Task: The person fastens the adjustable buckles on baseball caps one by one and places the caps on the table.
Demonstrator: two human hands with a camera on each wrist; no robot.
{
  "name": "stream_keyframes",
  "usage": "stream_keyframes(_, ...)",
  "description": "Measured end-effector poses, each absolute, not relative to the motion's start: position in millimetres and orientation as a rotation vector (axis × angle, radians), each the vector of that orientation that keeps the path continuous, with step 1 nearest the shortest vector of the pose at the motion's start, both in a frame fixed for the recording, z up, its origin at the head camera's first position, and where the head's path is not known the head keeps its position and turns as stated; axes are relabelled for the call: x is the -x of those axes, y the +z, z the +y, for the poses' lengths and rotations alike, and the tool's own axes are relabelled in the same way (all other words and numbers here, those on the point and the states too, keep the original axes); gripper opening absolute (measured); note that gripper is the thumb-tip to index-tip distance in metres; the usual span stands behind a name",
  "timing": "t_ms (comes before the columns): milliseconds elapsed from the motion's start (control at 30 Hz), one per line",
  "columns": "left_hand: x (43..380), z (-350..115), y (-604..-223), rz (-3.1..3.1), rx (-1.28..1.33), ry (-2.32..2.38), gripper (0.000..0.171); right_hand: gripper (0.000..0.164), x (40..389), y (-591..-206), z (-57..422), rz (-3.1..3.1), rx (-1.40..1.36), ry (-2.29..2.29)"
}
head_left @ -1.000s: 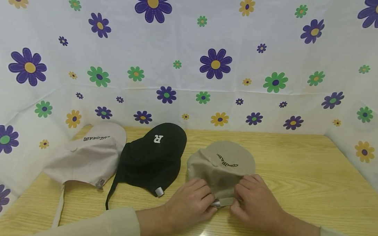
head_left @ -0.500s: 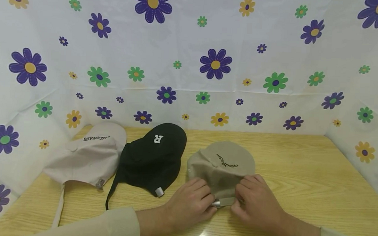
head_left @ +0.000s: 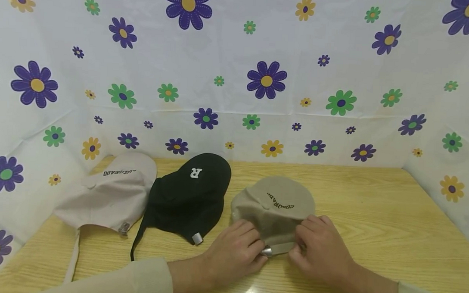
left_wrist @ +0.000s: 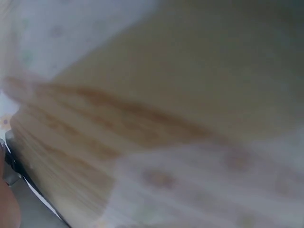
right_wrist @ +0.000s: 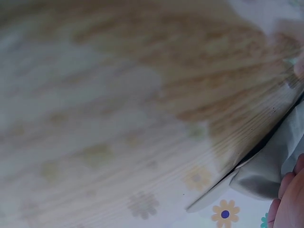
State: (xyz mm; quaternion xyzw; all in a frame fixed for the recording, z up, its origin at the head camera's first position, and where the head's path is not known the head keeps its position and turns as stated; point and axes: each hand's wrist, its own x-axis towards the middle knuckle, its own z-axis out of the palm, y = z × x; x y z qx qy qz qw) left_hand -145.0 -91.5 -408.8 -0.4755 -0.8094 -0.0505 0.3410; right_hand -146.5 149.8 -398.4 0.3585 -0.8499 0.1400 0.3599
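A khaki baseball cap (head_left: 282,221) with dark lettering lies on the wooden table, its rounded brim pointing away from me. My left hand (head_left: 236,252) grips the cap's back edge beside a silver metal buckle (head_left: 267,250). On the other side, my right hand (head_left: 324,249) holds the back edge with curled fingers. Between both hands a short stretch of the cap's strap (head_left: 283,248) shows, running from the buckle to the right hand. Fingers hide the strap's ends. In the right wrist view, part of the cap (right_wrist: 266,166) appears close to the fingers (right_wrist: 289,199).
A black cap (head_left: 190,201) with a white letter lies left of the khaki one, its strap hanging loose. Farther left is a pale pinkish cap (head_left: 108,194), also with a loose strap. A white flowered cloth (head_left: 222,47) stands behind and beside the wooden table (head_left: 391,221).
My right hand has shifted slightly to the right, and a little more strap shows between the hands. Both hands keep their grip on the cap.
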Motion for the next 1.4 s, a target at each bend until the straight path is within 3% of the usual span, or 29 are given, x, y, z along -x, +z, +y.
stream_keyframes(433, 149.5, -93.3, -411.5, -1.974, 1.237, -0.083, 0.017, 0.024, 145.0, -396.6, 149.0, -2.262, -0.888, 0.327)
stream_keyframes(733, 148.9, -93.5, -410.0, -1.968, 1.241, -0.08, 0.017, 0.007, 142.8, -397.0, 144.4, -2.219, -1.136, 0.433)
stream_keyframes(1000, 147.3, -91.9, -409.0, -1.979, 1.247, -0.087, 0.017, 0.008, 143.8, -399.6, 143.5, -2.216, -1.293, 0.411)
stream_keyframes(1400, 147.8, -89.1, -407.7, -1.972, 1.263, -0.141, 0.015, 0.013, 143.8, -398.5, 146.4, -2.196, -1.315, 0.364)
